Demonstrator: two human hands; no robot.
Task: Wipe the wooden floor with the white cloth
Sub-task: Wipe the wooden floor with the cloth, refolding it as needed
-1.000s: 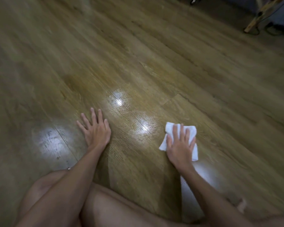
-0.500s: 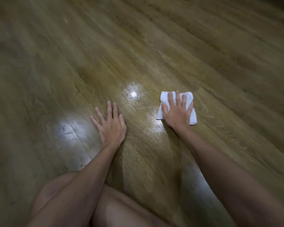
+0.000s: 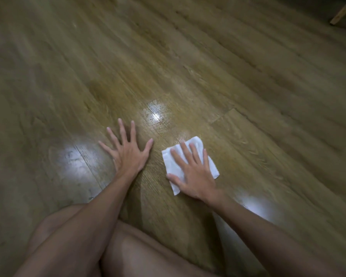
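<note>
The wooden floor [image 3: 208, 66] of brown planks fills the head view. A folded white cloth [image 3: 212, 166] lies flat on it, right of centre. My right hand [image 3: 192, 172] presses down on the cloth with fingers spread, covering most of it. My left hand [image 3: 128, 150] rests flat on the bare floor just left of the cloth, fingers apart, holding nothing. Both forearms reach in from the bottom.
My bare knee [image 3: 128, 252] is bent at the bottom centre, close under both arms. Shiny light patches [image 3: 74, 158] show on the planks left of my left hand. A wooden furniture leg [image 3: 342, 14] stands at the far top right.
My right hand has pulled the cloth back toward me and slightly left after pushing it forward. My left hand stays planted on the floor, its fingers spread a little wider.
</note>
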